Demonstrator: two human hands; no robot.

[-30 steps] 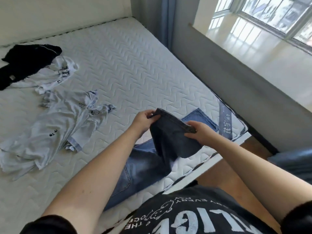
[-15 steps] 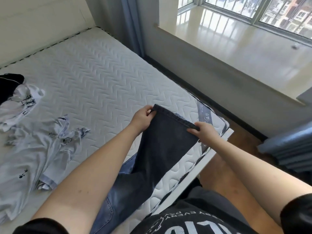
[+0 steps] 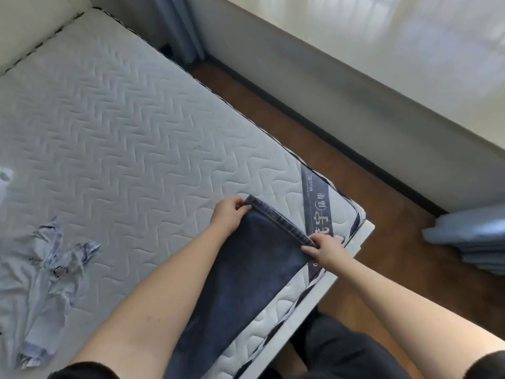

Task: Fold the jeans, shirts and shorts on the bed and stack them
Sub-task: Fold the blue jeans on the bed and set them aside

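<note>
**Both hands on the hem of the dark jeans at the mattress corner**

Your left hand pinches one end of the stitched hem of the dark jeans, thumb on top and fingers curled under the cloth. Your right hand clamps the other end of that hem, fingers curled over the edge. The hem runs taut and straight between the two hands. The jeans lie stretched along the near right edge of the mattress, the hem close to its near right corner and partly covering the dark label strip there; the rest of the leg runs back toward you and passes under your left forearm. A crumpled pale blue shirt lies near the left edge of the mattress, well apart from the jeans. Beyond the mattress's right edge are the wooden floor and a folded blue-grey pile.
</note>
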